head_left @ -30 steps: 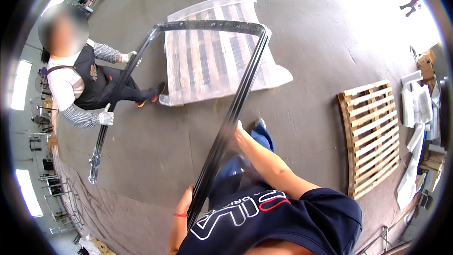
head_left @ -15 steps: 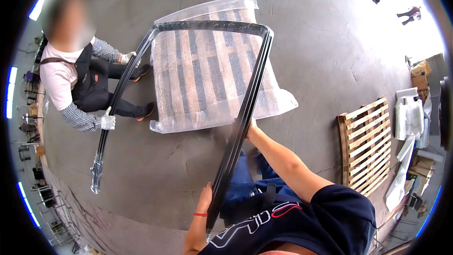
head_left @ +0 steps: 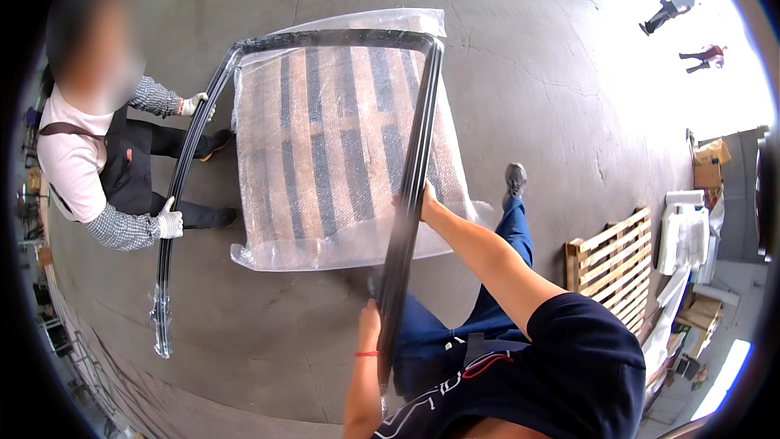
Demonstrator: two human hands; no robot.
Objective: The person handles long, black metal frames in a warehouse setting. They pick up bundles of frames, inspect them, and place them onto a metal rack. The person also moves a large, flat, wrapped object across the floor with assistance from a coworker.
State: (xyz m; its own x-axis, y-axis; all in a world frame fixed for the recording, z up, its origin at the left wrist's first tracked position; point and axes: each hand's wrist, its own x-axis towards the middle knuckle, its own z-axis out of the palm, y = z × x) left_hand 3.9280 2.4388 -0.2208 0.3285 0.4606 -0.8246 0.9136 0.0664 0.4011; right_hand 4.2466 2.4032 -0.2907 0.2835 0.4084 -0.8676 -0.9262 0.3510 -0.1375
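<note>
A large black U-shaped frame of bundled long strips (head_left: pixel 341 38) is held up above the floor, with clear film around its far left end. My left hand (head_left: pixel 370 322) is closed on its right side piece, close to my body. Farther along the same piece, my right hand (head_left: pixel 426 202) grips it; some fingers are hidden behind the strips. Across from me, a co-worker's gloved hands (head_left: pixel 168 221) hold the left side piece. Below the frame lies a wooden pallet covered with bubble wrap (head_left: pixel 345 154), the wrap spreading past its edges.
A bare slatted wooden pallet (head_left: pixel 609 264) stands on the floor to the right. Beyond it are rolls of white wrapping (head_left: pixel 682 240) and cardboard boxes (head_left: pixel 707 175). Several people (head_left: pixel 670 10) are far off at the upper right. My right foot (head_left: pixel 516 179) is beside the wrapped pallet.
My right leg has stepped out to the right, beside the wrapped pallet. The frame, still held by both of us, and the co-worker have shifted somewhat leftward in view, as has the pallet.
</note>
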